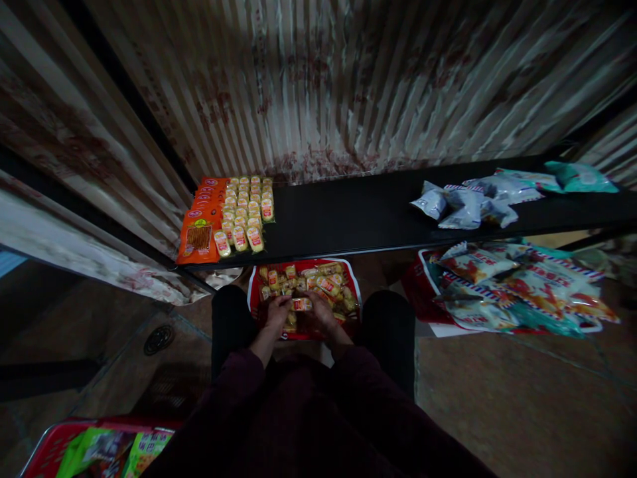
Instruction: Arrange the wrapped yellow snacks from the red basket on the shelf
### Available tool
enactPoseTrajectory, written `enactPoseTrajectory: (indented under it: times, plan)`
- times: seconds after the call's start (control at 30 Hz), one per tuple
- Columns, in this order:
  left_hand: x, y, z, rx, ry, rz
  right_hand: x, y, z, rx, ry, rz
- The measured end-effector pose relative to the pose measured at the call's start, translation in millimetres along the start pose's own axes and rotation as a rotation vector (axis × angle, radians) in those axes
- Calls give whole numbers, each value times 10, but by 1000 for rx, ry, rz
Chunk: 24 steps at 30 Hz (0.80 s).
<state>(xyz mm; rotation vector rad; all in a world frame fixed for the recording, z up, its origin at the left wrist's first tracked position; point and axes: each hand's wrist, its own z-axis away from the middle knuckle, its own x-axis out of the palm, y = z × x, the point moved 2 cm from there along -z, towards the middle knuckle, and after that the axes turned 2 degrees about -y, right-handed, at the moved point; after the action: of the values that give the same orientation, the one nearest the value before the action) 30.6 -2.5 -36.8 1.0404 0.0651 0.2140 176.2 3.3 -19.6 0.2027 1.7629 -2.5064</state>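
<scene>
Between my knees stands a red basket with a white rim, filled with small yellow wrapped snacks. Over it, my left hand and my right hand pinch the two ends of one small wrapped snack with a red and white label, held level. On the left end of the black shelf, rows of the same yellow snacks stand beside flat orange snack packets. What is inside the wrappers is too small to make out.
Silver-white bags and teal bags lie on the shelf's right part. Below them, a second red basket overflows with larger snack bags. Another red basket with green packets is at lower left. Dark shelf posts frame the left.
</scene>
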Motion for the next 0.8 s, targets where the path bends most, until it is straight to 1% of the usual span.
enactPoseTrajectory:
  times: [0.07, 0.2, 0.27, 0.4, 0.47, 0.57, 0.7, 0.8]
  plan:
    - [2, 40, -3, -4, 25, -6, 37, 14, -2, 67, 0, -114]
    - [30, 55, 1, -58, 44, 14, 137, 24, -31, 256, -10, -439]
    - [57, 44, 9, -88, 40, 29, 158, 4, -47, 295, 11, -547]
    - [121, 56, 57, -131, 9, 52, 150, -44, -64, 262, 93, -640]
    - [153, 89, 101, -151, -10, 68, 146, -59, -69, 208, 121, -678]
    - [196, 156, 175, -169, -34, 108, 156, -74, -76, 111, 131, -683]
    - [236, 230, 249, -170, -62, 161, 172, -74, -80, 62, 177, -587]
    - [254, 262, 279, -151, -106, 175, 164, -76, -83, 44, 185, -428]
